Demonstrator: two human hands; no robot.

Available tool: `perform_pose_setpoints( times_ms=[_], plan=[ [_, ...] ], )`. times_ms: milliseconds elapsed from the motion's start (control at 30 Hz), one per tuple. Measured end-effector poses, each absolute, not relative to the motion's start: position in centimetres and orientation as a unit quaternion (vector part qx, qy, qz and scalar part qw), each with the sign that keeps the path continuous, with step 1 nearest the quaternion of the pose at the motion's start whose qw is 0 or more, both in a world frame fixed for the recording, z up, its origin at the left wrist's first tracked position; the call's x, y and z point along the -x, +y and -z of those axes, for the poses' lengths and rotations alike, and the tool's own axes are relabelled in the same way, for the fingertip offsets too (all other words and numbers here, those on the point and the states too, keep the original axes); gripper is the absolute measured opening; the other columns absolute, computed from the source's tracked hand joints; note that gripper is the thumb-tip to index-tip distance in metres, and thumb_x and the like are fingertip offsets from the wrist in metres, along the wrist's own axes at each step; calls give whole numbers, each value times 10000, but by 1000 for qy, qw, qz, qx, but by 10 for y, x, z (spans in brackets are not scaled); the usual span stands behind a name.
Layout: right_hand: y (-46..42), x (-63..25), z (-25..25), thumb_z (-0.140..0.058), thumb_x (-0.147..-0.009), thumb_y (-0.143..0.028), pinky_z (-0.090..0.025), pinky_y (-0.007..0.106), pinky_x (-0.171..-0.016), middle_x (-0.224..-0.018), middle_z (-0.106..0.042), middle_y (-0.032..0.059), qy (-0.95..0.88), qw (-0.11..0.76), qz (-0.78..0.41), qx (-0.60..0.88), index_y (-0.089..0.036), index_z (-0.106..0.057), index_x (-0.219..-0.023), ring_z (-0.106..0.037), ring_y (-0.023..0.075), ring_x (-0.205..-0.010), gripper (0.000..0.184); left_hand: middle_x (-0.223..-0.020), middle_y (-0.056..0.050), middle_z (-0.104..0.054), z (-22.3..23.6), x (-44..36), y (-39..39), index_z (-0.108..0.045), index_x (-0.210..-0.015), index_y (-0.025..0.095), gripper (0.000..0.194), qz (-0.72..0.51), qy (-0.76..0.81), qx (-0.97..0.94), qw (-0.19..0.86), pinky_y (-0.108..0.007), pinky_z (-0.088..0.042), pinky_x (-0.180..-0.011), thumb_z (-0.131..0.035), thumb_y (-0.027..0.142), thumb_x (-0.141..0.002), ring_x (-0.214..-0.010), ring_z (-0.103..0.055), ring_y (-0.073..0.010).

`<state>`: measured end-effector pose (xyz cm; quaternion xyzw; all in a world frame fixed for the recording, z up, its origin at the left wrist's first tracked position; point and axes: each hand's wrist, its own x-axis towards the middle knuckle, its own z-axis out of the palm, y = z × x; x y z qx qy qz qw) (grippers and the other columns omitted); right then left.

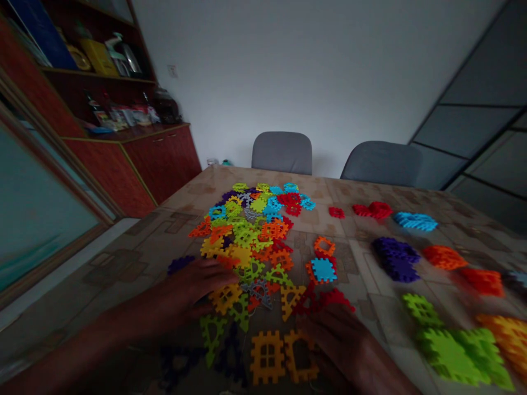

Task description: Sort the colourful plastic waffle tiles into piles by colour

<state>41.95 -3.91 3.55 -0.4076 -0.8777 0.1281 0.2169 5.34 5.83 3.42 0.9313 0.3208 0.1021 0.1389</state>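
Observation:
A heap of colourful toothed plastic building tiles [247,236] spreads over the table in front of me. My left hand [212,280] lies over its near left side, fingers stretched out beside a yellow tile [239,255] and a yellow-orange window tile [225,298]. Low and to the right, my right hand [340,334] is dark and blurred, its fingertips largely hidden. It is close to a red tile [335,299] and overlaps the edge of a yellow-orange arch tile [301,355]; whether it grips either is unclear. Another yellow-orange window tile [267,357] lies flat to its left.
Stacks sorted by colour stand on the right: red [377,210], blue [415,221], purple [396,259], orange [444,257] and green [453,354]. A light-blue tile [324,270] rests on other tiles mid-table. Two grey chairs [282,152] stand beyond the patterned table [346,192].

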Motion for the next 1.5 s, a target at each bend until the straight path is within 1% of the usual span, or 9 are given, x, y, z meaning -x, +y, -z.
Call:
perform_pose_setpoints(
  times_ms=[233, 367, 467, 633, 833, 1000, 1100, 1300, 1500],
  plan=[
    [-39, -421, -44, -634, -934, -100, -551, 365, -863, -1080, -732, 39, -878, 202, -131, 414, -217, -641, -1239, -664, 235, -960, 326, -1532, -32, -508, -26, -53, 68, -406, -1524, 421, 727, -77, 325, -933, 138, -493, -408, -1162, -671, 150, -904, -1407, -471, -297],
    [-40, -421, -50, -585, -975, -107, -527, 385, -934, -1106, -723, 42, -873, 192, -139, 427, -214, -630, -1272, -646, 233, -1022, 319, -1538, -28, -495, -28, -59, 62, -397, -1526, 422, 765, -88, 345, -923, 148, -464, -446, -1131, -714, 191, -868, -1396, -485, -303],
    [-41, -420, -54, -589, -982, -119, -528, 376, -938, -1146, -716, 58, -873, 171, -150, 431, -193, -629, -1285, -636, 229, -1051, 314, -1556, -30, -485, -35, -80, 38, -329, -1553, 435, 829, -122, 386, -905, 128, -467, -487, -1092, -741, 235, -862, -1397, -489, -324],
    [-40, -420, -53, -636, -951, -114, -544, 387, -896, -1120, -721, 61, -874, 183, -136, 429, -189, -641, -1272, -642, 244, -1020, 330, -1470, -44, -577, -35, -125, -8, -161, -1587, 484, 1033, -140, 354, -911, 160, -398, -598, -936, -828, 369, -807, -1230, -643, -311],
    [-38, -420, -51, -603, -969, -122, -545, 385, -844, -1007, -726, 37, -872, 195, -134, 428, -237, -646, -1269, -654, 236, -921, 324, -1361, -81, -657, -14, -146, -20, 36, -1605, 425, 1244, -146, 344, -918, 134, -428, -588, -926, -859, 369, -742, -1135, -680, -334],
    [-37, -421, -39, -592, -941, -79, -544, 399, -840, -1013, -734, 45, -872, 221, -121, 420, -217, -640, -1264, -663, 245, -921, 354, -1334, -88, -667, -11, -148, -20, 43, -1615, 386, 1110, -152, 325, -929, 88, -391, -569, -890, -753, 512, -852, -1085, -686, -322],
    [-35, -421, -38, -606, -919, -62, -541, 414, -878, -1022, -736, 47, -870, 218, -122, 426, -212, -650, -1240, -666, 246, -930, 357, -1304, -110, -681, -10, -148, -20, 72, -1619, 338, 1116, -160, 306, -937, 62, -401, -567, -860, -702, 616, -865, -1059, -691, -334],
    [-26, -415, -56, -663, -878, -31, -535, 396, -922, -1038, -740, 43, -864, 171, -137, 453, -203, -683, -1099, -664, 243, -1014, 280, -1303, -113, -682, -9, -149, -18, 62, -1625, 313, 1107, -149, 302, -940, 57, -405, -542, -896, -680, 649, -875, -1073, -678, -329],
    [-6, -401, -68, -602, -965, -83, -535, 341, -891, -1005, -730, 35, -861, 137, -150, 466, -205, -690, -987, -667, 197, -975, 152, -1262, -108, -706, -8, -144, -17, -34, -1629, 301, 997, -154, 277, -946, 71, -394, -555, -865, -644, 625, -910, -1025, -696, -311]
  ],
)
